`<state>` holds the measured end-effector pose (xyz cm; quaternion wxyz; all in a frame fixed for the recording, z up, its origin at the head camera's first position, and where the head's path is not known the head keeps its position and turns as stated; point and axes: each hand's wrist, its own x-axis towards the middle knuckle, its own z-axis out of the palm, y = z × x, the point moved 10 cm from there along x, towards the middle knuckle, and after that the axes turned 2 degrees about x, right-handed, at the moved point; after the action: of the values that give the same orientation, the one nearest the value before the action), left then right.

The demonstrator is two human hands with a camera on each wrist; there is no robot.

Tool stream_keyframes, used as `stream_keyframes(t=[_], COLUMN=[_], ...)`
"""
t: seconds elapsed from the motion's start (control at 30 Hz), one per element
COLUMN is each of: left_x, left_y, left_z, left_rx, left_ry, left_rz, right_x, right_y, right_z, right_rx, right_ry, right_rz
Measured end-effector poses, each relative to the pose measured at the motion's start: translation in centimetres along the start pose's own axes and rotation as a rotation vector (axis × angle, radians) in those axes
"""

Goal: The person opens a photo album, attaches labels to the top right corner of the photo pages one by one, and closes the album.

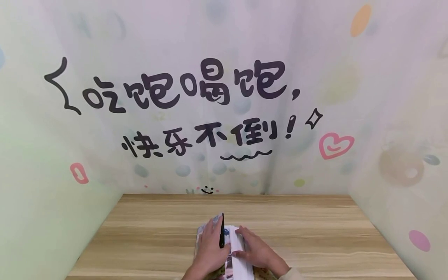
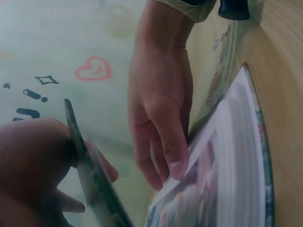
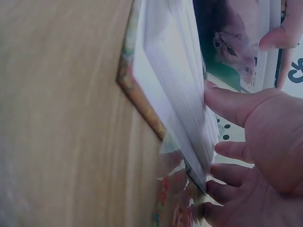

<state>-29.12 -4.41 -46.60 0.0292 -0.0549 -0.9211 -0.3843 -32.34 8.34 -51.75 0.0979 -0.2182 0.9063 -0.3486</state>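
Note:
A picture album (image 1: 241, 268) with a printed hard cover and thick white pages lies open near the table's front edge. My left hand (image 1: 210, 249) grips its raised left part, thumb on the inner side and fingers over the outside. In the right wrist view, that raised part shows a glossy picture (image 3: 236, 42) of an animal. Over the right-hand page block (image 3: 175, 85), my right hand (image 1: 257, 247) rests with thumb and fingers spread, fingertips touching the pages near their edge. The cover's dark edge (image 2: 85, 146) stands up between the two hands in the left wrist view.
The album lies on a wood-grain table (image 1: 315, 233). Pale printed curtains (image 1: 210, 39) with black lettering and a pink heart surround it at the back and sides. A flower-patterned thing (image 2: 220, 71) lies beside the album, close to my right forearm.

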Motion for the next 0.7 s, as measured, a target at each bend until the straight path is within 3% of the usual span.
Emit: stream_keyframes(t=[0.37, 0.7], left_x=[0.4, 0.0], left_y=[-0.7, -0.6], left_z=[2.3, 3.1], left_rx=[0.007, 0.064], left_ry=[-0.078, -0.104], left_rz=[-0.046, 0.023], right_x=[0.1, 0.1], right_y=[0.2, 0.2], right_z=[0.0, -0.1], right_rx=[-0.006, -0.018], right_ry=[0.000, 0.002], right_rz=[-0.001, -0.035])
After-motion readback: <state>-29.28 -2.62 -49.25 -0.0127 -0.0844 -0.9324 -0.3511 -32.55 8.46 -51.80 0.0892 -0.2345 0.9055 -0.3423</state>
